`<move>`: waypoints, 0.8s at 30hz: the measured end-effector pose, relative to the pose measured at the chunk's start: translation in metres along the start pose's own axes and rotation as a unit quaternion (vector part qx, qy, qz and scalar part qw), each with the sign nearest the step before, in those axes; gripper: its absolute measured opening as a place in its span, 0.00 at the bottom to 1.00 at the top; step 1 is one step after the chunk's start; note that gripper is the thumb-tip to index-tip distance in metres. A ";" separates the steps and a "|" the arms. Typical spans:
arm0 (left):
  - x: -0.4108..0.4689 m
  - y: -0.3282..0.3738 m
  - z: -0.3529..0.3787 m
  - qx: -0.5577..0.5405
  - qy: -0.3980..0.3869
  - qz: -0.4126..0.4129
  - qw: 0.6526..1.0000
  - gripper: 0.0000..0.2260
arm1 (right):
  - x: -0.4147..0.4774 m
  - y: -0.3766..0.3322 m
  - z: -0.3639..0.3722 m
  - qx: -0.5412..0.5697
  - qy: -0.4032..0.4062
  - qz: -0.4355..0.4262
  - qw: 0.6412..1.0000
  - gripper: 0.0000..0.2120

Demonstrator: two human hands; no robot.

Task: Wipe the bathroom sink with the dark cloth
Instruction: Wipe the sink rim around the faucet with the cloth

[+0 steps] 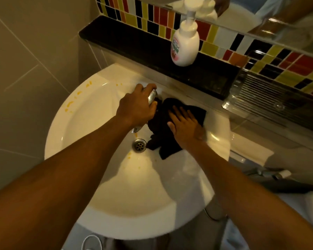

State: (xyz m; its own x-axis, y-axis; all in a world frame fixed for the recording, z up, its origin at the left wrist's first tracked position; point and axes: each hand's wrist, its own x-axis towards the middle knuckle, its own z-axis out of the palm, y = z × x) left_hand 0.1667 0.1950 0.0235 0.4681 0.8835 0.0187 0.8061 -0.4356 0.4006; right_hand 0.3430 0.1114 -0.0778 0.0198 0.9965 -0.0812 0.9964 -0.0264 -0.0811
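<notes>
Pressing flat with fingers spread, the right hand (183, 127) pins the crumpled dark cloth (170, 127) against the back slope of the white ceramic sink (116, 195), just right of the chrome drain (139, 145). The cloth's long axis runs from the drain up toward the back rim. The left hand (136, 105) is curled around the chrome tap (152, 96), left of the cloth. Yellow-orange stains (70, 105) lie well left of the drain, so the wipe likely sweeps leftward across the bowl.
</notes>
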 end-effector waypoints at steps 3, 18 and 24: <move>0.000 0.001 -0.002 -0.001 -0.007 -0.007 1.000 0.23 | -0.009 0.015 -0.004 -0.051 -0.009 0.036 0.998 0.26; -0.002 0.007 -0.003 -0.004 -0.003 -0.010 1.000 0.22 | -0.140 0.035 -0.011 0.141 0.019 0.263 0.954 0.27; -0.004 0.009 -0.006 -0.006 -0.006 -0.009 1.000 0.23 | -0.121 0.025 -0.016 0.175 0.005 0.322 0.931 0.28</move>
State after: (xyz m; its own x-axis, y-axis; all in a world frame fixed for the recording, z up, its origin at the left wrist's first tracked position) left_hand 0.1695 0.1883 0.0320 0.4577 0.8891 0.0005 0.8104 -0.4174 0.4112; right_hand 0.3672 -0.0090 -0.0542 0.6050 0.7662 -0.2165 0.6899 -0.6402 -0.3378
